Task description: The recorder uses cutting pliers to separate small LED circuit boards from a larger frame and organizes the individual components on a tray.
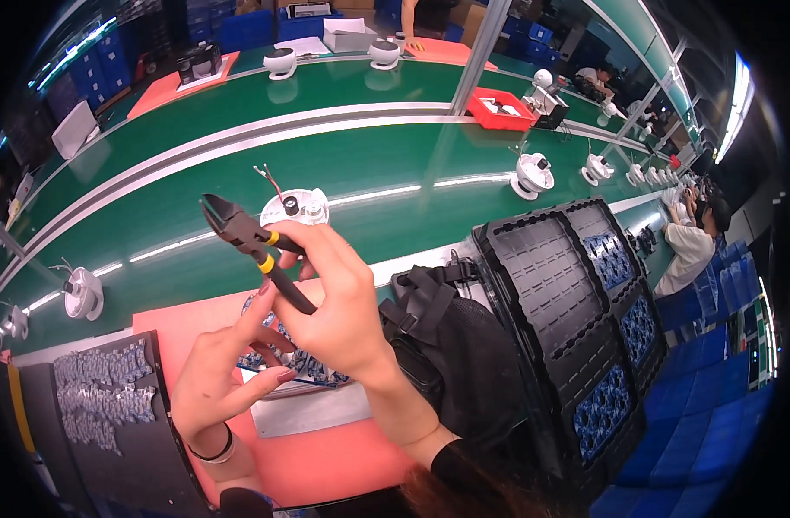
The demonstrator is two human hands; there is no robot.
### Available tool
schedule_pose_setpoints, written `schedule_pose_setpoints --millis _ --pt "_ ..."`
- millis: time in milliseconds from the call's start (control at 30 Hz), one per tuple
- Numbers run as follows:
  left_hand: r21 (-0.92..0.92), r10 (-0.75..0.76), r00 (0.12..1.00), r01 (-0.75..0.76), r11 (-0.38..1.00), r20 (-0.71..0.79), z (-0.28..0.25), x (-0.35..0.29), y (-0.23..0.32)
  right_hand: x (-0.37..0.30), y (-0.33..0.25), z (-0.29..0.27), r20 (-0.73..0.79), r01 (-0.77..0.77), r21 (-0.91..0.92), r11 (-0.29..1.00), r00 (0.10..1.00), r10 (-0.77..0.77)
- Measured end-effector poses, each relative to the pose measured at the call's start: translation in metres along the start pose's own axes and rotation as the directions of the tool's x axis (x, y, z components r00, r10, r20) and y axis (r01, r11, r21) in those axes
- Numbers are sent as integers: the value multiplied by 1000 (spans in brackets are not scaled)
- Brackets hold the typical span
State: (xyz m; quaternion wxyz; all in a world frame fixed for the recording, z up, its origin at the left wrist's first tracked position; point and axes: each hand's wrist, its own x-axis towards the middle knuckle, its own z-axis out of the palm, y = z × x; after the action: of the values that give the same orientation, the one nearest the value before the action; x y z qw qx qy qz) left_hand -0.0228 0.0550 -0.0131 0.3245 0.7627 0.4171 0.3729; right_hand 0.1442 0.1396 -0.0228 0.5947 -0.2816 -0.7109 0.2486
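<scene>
My right hand [339, 311] grips a pair of diagonal cutters [265, 255] with black jaws and black-and-yellow handles; the jaws point up and to the left. Just left of it, my left hand [218, 375] has its thumb and fingers apart, curved over blue circuit boards [321, 369]. Whether its fingertips touch the boards is partly hidden. The boards lie on a white-grey slab [304, 416] over a pink mat [326, 466]. Directly beyond the cutters, a round white housing [313, 203] with wires sticking up sits on the green conveyor [395, 229].
At left, a black tray [110, 466] holds rows of small blue boards. Right of my hands are a black bag [468, 354] and a large black tray [546, 285] with board panels. More white housings [533, 177] stand along the conveyor. A red bin [503, 110] stands beyond; co-workers sit farther off.
</scene>
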Motion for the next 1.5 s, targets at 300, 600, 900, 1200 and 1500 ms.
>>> schedule_pose_setpoints --millis 300,600,900,1200,1500 --pt "-6 -11 1000 10 1000 -22 5 -1 3 -1 -2 -8 -21 -24 -9 1000 999 24" --pt "69 -37 999 38 997 -13 3 0 4 0 -3 -1 -20 -48 -1 999 999 48" --pt "114 -62 997 58 992 35 0 0 9 -2 -1 3 8 -62 -18 998 998 62" --pt "132 -17 1000 15 991 15 3 1 7 -5 2 -2 33 -38 -39 999 999 40" --pt "255 -73 997 76 964 -21 12 3 8 -4 5 -3 14 -80 37 996 997 80"
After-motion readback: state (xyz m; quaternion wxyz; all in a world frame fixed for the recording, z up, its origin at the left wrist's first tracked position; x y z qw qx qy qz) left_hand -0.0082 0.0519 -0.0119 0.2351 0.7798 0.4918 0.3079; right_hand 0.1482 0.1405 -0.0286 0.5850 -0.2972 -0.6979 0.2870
